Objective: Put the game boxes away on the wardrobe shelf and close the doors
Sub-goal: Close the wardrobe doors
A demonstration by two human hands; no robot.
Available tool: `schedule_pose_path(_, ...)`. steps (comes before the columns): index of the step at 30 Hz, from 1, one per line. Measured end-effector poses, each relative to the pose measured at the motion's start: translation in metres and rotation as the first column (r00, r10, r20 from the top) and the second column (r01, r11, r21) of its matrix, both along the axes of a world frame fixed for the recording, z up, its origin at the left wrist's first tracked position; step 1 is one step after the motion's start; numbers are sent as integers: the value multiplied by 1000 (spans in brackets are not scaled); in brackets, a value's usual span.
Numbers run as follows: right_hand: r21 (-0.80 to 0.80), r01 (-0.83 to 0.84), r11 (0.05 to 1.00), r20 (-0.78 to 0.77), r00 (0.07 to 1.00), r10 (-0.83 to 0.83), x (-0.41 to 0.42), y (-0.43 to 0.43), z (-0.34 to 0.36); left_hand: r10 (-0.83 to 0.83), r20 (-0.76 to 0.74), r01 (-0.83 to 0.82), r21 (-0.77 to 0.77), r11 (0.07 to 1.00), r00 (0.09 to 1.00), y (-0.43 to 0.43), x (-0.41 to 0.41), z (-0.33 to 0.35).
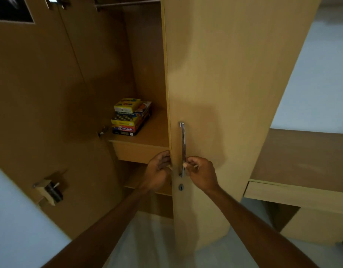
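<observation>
Game boxes (131, 117) stacked on wardrobe shelf (153, 132); left hand (159, 173) fingers around door (224, 93) edge, right hand (200, 174) pinching handle (182, 147).

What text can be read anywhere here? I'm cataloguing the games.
"Tambola": on the red box low in the stack of game boxes, though blurred.
A dark blue box carries white lettering too blurred to read.
The other boxes' print is too small.

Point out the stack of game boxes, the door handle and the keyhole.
stack of game boxes (131, 117), head view, front face of the middle boxes.
door handle (183, 144), head view, middle of the metal bar.
keyhole (180, 187), head view, its dark centre.
</observation>
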State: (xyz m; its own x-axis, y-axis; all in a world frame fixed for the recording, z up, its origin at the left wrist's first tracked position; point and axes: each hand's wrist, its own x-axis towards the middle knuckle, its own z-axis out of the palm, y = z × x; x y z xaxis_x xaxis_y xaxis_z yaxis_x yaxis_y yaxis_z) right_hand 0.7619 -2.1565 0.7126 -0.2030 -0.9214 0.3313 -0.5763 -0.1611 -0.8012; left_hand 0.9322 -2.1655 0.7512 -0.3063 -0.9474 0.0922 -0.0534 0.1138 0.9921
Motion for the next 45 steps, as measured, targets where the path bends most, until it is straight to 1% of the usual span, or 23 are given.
schedule_pose_path(3,-12,27,1000,-25,999,-28,9,-32,0,-35,48,35,-6,999,998,-36,7,1)
schedule_pose_path(7,-28,28,999,-50,998,-30,13,-74,1,-51,9,50,49,998,999,-81,7,3)
schedule_pose_path(11,-45,14,999,-77,997,-17,10,-119,2,-60,0,60,57,997,998,-114,-1,10)
schedule_pose_path(13,-42,-12,999,-64,998,9,7,-141,2,-54,4,53,55,997,999,-128,-9,16)
schedule_pose_path(15,-30,-15,999,-41,999,13,4,-161,2,-37,12,36,93,995,999,-144,-18,17)
schedule_pose_path(18,-27,-2,1000,-23,1000,2,0,-185,2,-17,-15,18,115,993,1000,-167,-27,18)
schedule_pose_path(26,-3,35,999,-35,999,-35,-9,-226,3,-22,-31,26,132,991,999,-206,-39,21)
schedule_pose_path(28,-3,43,999,-59,997,-44,-11,-231,2,-26,-36,31,153,988,999,-215,-37,18)
schedule_pose_path(31,-15,42,999,-78,996,-43,-11,-231,0,-30,-25,33,136,990,999,-227,-32,11)
schedule_pose_path(34,-15,75,997,-91,993,-76,-8,-226,-1,27,-2,-26,134,991,1000,-234,-28,0)
schedule_pose_path(36,-10,98,995,-78,992,-98,-6,-220,-3,89,-14,-87,114,990,996,-233,-21,-7)
schedule_pose_path(39,-14,80,997,-61,995,-81,-3,-203,-12,160,-18,-157,113,981,987,-222,-1,-25)
schedule_pose_path(42,21,-19,1000,-58,998,20,8,-184,-25,270,-20,-265,128,956,963,-200,30,-48)
schedule_pose_path(45,130,-162,978,-33,985,168,37,-176,-39,400,19,-399,115,910,916,-167,74,-68)
